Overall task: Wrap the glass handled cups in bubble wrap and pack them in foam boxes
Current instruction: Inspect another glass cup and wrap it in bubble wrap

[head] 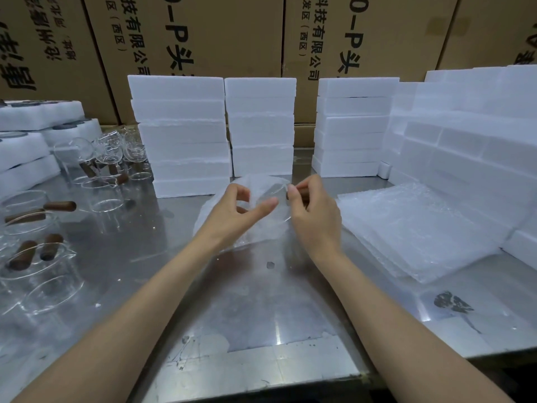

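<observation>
We are wrapping one cup in a sheet of bubble wrap in the middle of the surface. Our right hand pinches the cup's brown handle. Our left hand is half curled with its fingers in the bubble wrap, but we cannot tell if it really grips it. The cup is not fully covered yet. Many bare cups wait on our left. More bubble wrap sheets lie on our right. Foam boxes stand in stacks behind. We think lots of work is left.
</observation>
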Demonstrator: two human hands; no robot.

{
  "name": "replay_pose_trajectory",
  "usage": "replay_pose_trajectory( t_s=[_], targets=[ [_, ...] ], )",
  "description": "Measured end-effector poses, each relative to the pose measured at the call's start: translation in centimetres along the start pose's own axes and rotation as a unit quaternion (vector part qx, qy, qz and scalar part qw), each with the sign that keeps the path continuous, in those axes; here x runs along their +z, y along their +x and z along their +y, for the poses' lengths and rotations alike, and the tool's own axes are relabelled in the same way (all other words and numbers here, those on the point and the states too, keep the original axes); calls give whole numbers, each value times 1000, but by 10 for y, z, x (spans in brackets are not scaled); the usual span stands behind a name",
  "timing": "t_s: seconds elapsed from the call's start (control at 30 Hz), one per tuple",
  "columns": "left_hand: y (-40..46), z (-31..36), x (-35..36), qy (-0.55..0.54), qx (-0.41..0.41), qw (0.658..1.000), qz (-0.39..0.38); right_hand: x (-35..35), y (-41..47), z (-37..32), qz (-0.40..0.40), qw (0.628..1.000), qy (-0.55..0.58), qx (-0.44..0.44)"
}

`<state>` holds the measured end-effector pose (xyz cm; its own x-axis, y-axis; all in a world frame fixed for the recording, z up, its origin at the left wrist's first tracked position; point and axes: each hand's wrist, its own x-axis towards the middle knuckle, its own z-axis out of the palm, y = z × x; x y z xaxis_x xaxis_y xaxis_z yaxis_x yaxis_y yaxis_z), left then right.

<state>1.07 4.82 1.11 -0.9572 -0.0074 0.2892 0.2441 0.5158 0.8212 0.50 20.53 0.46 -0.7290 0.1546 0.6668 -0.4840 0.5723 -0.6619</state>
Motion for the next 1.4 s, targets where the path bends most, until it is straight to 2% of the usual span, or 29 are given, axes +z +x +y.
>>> replay_pose_trajectory(
  t_s=[0.13,0.3,0.4,0.47,0.53,0.6,0.63,0.7,0.8,0.93,1.0,1.4],
  targets=[
    [3,-7,-1,9,-11,999,-28,2,-2,-1,-22,1000,-4,-21],
    [8,-17,-5,-21,7,996,-83,-3,3,0,38,996,38,64],
    [11,-16,-2,-54,47,997,-39,-8,9,1,90,983,94,132],
    [11,-12,-2,-76,73,994,27,-11,14,3,134,960,149,193],
    [8,-6,-6,-26,146,980,131,-16,18,6,177,928,209,251],
    [5,0,-12,44,249,945,208,-21,21,9,212,909,230,276],
    [4,3,-15,78,292,928,216,-23,22,10,226,905,232,277],
    [2,7,-18,130,336,916,178,-25,24,10,247,900,234,272],
    [2,5,-16,185,306,930,82,-26,24,10,259,898,229,270],
    [0,-9,-8,236,208,946,-80,-25,24,11,267,900,223,263],
    [0,-12,-8,234,170,949,-127,-25,25,12,270,901,221,258],
    [1,-9,-5,114,43,984,-131,-26,24,7,265,911,218,230]
  ],
)
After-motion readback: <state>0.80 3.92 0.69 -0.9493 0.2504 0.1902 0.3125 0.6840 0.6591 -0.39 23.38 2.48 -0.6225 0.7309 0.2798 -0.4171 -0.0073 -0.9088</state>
